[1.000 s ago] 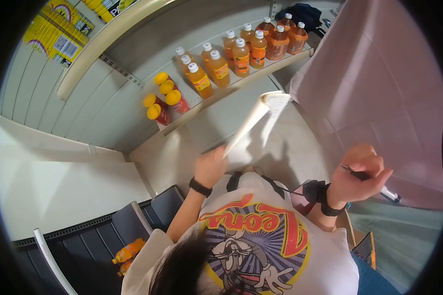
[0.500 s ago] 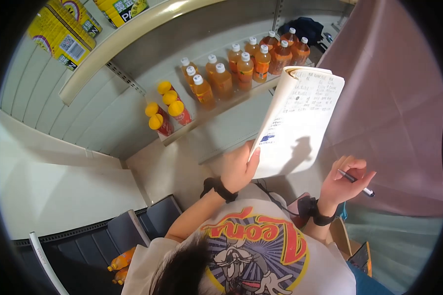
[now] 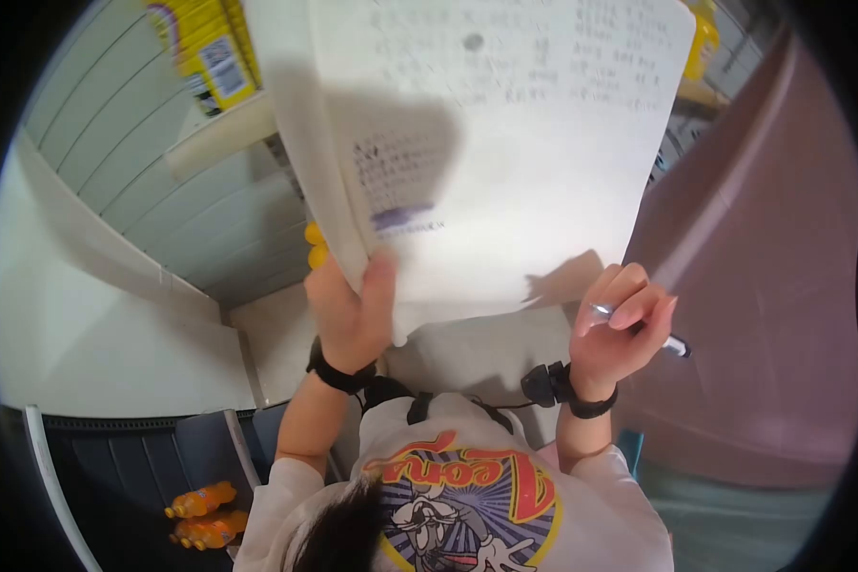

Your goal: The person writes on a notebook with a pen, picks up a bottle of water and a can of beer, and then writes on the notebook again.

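An open notebook (image 3: 524, 191) with handwritten lines and a dark scribbled-out patch fills the upper middle of the view. My left hand (image 3: 353, 310) grips its lower left corner, thumb on the page. Beside the lower right corner, my right hand (image 3: 624, 319) has its fingers curled round a pen (image 3: 677, 345), which sticks out to the right. A shadow of the right hand falls on the page. Each wrist wears a black band.
Yellow packs (image 3: 221, 71) stand on a shelf (image 3: 221, 133) at the upper left. Orange bottles (image 3: 208, 529) lie on a dark rack (image 3: 114, 477) at the lower left. A pink curtain (image 3: 763, 286) hangs on the right. The notebook hides most of the shelving behind.
The notebook has come nearer and shifted left and up, now covering the shelf of bottles. My left hand moved left with it, and my right hand moved slightly left with the pen.
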`<act>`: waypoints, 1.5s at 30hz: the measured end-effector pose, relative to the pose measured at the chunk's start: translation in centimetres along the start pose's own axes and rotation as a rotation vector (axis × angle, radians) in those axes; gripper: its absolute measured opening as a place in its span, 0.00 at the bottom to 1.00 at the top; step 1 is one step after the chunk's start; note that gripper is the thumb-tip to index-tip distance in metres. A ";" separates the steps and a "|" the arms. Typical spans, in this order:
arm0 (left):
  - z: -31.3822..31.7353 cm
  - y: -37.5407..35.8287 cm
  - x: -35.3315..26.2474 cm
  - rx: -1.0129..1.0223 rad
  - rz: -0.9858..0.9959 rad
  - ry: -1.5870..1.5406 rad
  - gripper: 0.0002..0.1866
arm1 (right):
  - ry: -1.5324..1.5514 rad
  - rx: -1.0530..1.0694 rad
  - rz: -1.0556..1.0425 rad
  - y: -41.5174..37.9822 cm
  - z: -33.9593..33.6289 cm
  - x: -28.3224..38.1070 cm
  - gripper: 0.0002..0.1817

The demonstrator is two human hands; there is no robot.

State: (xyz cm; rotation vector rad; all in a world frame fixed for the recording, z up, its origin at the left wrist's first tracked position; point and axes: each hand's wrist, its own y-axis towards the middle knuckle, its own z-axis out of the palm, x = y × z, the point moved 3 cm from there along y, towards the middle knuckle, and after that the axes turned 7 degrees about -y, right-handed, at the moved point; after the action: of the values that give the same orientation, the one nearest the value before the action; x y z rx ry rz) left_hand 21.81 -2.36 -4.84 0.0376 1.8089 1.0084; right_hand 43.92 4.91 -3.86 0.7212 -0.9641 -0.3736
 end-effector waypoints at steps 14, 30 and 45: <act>-9.0 7.2 3.3 -0.244 0.192 0.084 0.09 | 0.216 0.205 -0.230 5.4 15.8 -7.9 0.23; -12.4 12.3 7.0 -0.147 0.055 -0.220 0.10 | -0.097 0.226 -0.297 8.5 24.2 -12.9 0.10; -12.6 11.8 7.3 -0.069 -0.002 -0.157 0.10 | -0.567 0.237 -0.400 9.0 24.2 -12.8 0.14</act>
State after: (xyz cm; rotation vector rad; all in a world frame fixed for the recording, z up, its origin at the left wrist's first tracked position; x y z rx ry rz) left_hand 3.77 0.83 -1.09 0.0704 1.6301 1.0370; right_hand 16.43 9.40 3.54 1.0582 -1.4141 -0.8555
